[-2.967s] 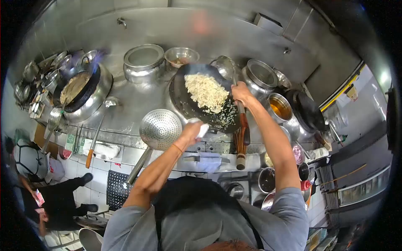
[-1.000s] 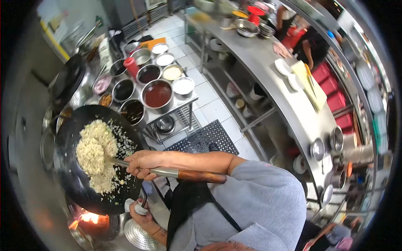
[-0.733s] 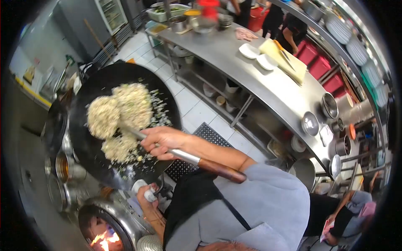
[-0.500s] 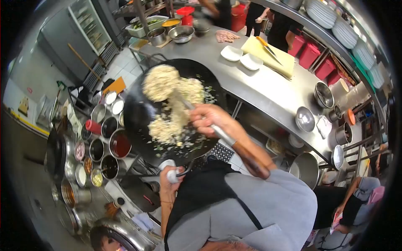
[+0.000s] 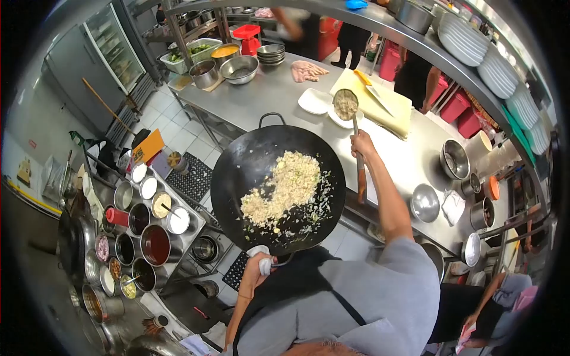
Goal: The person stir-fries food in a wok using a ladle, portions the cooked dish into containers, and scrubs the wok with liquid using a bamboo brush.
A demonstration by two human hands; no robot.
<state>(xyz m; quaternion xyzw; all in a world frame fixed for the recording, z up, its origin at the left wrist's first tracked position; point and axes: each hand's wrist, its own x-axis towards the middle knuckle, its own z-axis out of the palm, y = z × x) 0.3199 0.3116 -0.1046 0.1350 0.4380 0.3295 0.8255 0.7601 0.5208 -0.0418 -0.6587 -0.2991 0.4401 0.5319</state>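
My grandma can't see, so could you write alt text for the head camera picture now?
A person's left grip holds, with a white cloth, a black wok of rice-like food. Their right grip holds a loaded ladle, seen against a steel counter with two white dishes.

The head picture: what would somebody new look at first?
Probably the big black wok of rice in the middle, its near edge held by the left hand with a white cloth. Up and right, the right hand holds a full ladle by white dishes. Past them, an orange-handled knife lies on a yellow board.
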